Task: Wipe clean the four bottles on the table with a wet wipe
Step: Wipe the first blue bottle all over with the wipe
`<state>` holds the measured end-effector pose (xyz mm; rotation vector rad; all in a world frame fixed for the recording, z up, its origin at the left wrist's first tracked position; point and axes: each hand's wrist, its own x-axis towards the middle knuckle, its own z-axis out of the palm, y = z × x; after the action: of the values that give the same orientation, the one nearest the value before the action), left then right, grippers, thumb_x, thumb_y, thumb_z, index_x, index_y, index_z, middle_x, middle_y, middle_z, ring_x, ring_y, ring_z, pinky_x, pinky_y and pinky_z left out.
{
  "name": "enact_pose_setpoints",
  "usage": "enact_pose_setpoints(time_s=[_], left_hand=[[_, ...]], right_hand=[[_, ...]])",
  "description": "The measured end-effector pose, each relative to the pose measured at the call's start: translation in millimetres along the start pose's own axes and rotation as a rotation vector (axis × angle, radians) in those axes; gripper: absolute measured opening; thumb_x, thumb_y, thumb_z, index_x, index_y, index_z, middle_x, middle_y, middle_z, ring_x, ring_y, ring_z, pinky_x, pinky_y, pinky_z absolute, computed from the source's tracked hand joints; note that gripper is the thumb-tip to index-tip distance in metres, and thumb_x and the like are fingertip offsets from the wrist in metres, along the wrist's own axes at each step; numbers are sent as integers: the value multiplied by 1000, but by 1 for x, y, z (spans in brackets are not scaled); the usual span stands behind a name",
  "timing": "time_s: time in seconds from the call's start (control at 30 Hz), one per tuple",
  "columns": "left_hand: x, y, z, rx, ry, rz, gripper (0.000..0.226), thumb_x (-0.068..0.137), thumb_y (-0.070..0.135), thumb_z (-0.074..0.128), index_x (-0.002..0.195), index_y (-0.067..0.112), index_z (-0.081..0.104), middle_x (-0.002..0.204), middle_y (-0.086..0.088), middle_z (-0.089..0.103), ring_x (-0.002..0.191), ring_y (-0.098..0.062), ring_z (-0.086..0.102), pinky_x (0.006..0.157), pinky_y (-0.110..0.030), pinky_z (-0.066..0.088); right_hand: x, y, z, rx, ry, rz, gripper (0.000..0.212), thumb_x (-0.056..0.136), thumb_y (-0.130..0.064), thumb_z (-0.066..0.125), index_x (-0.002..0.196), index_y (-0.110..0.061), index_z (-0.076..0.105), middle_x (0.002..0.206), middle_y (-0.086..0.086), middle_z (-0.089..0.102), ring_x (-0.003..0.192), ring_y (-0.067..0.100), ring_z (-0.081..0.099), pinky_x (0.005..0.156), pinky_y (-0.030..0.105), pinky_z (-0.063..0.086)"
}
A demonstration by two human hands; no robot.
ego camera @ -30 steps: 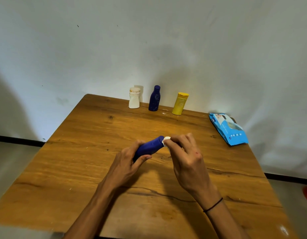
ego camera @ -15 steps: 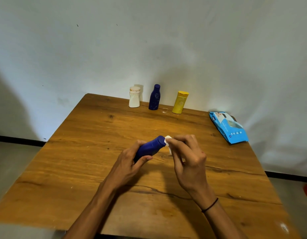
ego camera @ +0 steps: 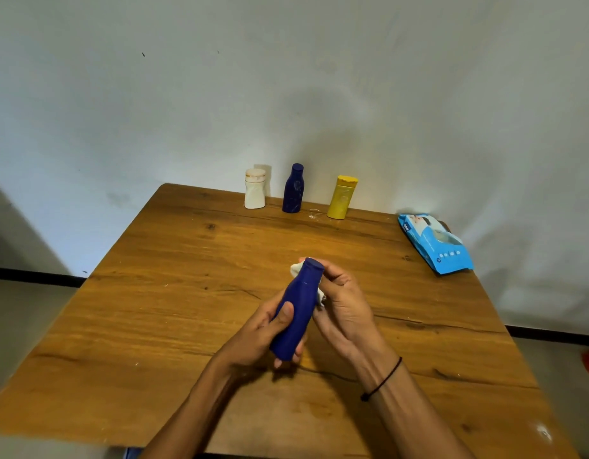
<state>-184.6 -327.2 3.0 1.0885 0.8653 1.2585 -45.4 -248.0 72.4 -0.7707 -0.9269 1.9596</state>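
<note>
My left hand (ego camera: 256,332) grips the lower body of a dark blue bottle (ego camera: 299,309), held tilted above the middle of the wooden table (ego camera: 154,309), cap pointing away from me. My right hand (ego camera: 344,303) holds a crumpled white wet wipe (ego camera: 296,269) against the bottle's neck and far side; most of the wipe is hidden behind the bottle and fingers. At the table's far edge stand a white bottle (ego camera: 255,188), a second dark blue bottle (ego camera: 293,188) and a yellow bottle (ego camera: 341,197), all upright.
A light blue pack of wet wipes (ego camera: 433,243) lies near the table's right far corner. A white wall rises just behind the bottles. Floor shows on both sides of the table.
The held bottle has swung from lying nearly sideways to pointing away from me. My right hand has turned palm inward and moved the wipe from the cap end round the neck.
</note>
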Motion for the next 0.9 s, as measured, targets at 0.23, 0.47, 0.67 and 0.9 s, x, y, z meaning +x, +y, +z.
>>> enact_pose_setpoints(time_s=[0.23,0.47,0.67,0.9], left_hand=[[-4,2,-2,-255,-240,-160,63,93,58,70,113,1,51,63,-11,62,41,-9,58,33,-21,33],[6,10,2,-109,81,-4,54,91,65,66,125,23,62,75,-19,60,52,-17,60,39,-18,42],[14,11,4,10,222,14,45,105,45,47,148,34,45,88,-19,70,67,-26,68,38,-20,43],[13,11,15,115,215,5,31,107,34,51,137,38,44,83,-3,65,54,-11,59,36,-22,39]], right_hand=[[11,-34,-4,-28,-394,264,16,88,8,60,101,4,69,98,17,68,85,21,65,75,28,57],[8,-21,-3,-45,-27,60,26,94,14,57,110,3,74,119,22,74,103,26,71,87,34,60],[-3,7,-1,-373,246,-399,16,88,4,76,104,0,79,104,12,80,103,26,75,87,39,61],[-7,19,-6,-1170,142,-1091,20,89,9,75,107,2,77,111,10,71,104,19,67,85,28,56]])
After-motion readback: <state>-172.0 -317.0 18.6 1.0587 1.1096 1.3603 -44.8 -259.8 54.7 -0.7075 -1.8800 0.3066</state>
